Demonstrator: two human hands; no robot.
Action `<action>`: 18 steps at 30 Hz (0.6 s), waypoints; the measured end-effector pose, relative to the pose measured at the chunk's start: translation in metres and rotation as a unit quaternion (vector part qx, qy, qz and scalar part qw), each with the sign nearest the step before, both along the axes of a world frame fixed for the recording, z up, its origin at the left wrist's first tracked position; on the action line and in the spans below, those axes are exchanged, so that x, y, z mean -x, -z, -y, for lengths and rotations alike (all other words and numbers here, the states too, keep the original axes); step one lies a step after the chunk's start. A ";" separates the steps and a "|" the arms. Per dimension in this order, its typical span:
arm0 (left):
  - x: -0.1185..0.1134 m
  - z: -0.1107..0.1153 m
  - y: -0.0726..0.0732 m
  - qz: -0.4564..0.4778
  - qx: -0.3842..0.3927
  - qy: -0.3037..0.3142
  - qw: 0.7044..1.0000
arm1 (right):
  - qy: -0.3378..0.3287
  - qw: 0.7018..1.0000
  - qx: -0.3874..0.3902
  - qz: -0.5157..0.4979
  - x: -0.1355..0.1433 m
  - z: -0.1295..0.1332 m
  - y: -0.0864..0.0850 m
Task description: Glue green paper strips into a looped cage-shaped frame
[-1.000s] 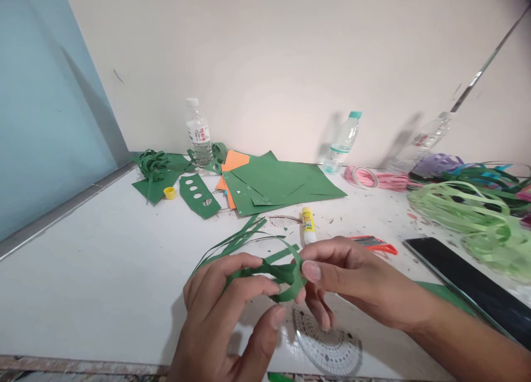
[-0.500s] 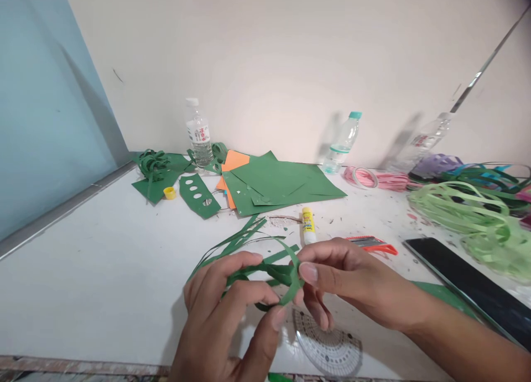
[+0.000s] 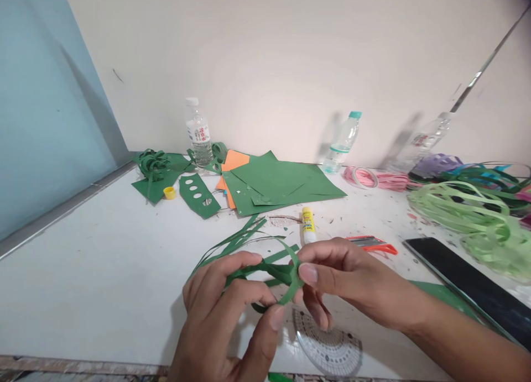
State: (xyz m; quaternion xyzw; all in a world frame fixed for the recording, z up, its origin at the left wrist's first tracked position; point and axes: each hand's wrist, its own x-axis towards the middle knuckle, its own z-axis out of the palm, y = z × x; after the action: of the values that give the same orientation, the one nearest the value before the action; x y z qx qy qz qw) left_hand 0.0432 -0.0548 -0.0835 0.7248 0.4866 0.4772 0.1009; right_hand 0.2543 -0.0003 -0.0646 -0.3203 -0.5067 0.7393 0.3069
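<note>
Between my two hands is a loop of green paper strips (image 3: 294,288), held above the white table. My left hand (image 3: 226,315) is closed on the loop's lower left side, thumb against index finger. At the loop's right side my right hand (image 3: 348,280) pinches the strip between thumb and forefinger, its other fingers curled below. More long green strips trail away behind my left hand, partly hidden by it. Under my right hand lies a clear protractor (image 3: 329,343). A yellow and white glue stick (image 3: 308,225) is just beyond my right fingers.
Behind lie green paper sheets (image 3: 286,183), a punched green piece (image 3: 199,195) and a yellow cap (image 3: 170,193). A water bottle (image 3: 199,133) and a teal-capped bottle (image 3: 342,144) stand by the wall. To the right are an orange cutter (image 3: 379,246), a phone (image 3: 468,288) and light green strips (image 3: 460,205).
Almost nothing differs. My left fingers have shifted very slightly to the left along the strip, while my right hand keeps its pinch.
</note>
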 end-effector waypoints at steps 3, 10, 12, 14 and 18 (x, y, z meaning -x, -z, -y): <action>0.000 0.001 0.001 0.012 0.002 0.005 1.000 | 0.012 1.000 0.019 -0.012 0.000 -0.001 0.002; 0.005 0.004 0.006 0.094 0.022 -0.058 0.994 | -0.004 1.000 0.027 0.000 -0.012 -0.013 0.001; 0.005 0.004 0.005 0.095 0.020 -0.061 0.993 | -0.021 0.999 0.029 -0.022 -0.014 -0.015 0.001; 0.003 0.004 0.005 0.100 0.019 -0.062 0.993 | -0.033 0.998 0.023 -0.046 -0.015 -0.015 0.002; -0.001 0.005 0.003 0.118 0.013 -0.064 0.991 | -0.042 0.996 0.006 -0.085 -0.014 -0.013 0.006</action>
State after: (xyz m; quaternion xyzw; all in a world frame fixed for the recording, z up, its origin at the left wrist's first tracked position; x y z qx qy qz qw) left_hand 0.0444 -0.0599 -0.0865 0.6296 0.5225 0.5585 0.1362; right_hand 0.2684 0.0123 -0.0704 -0.2368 -0.4876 0.7788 0.3156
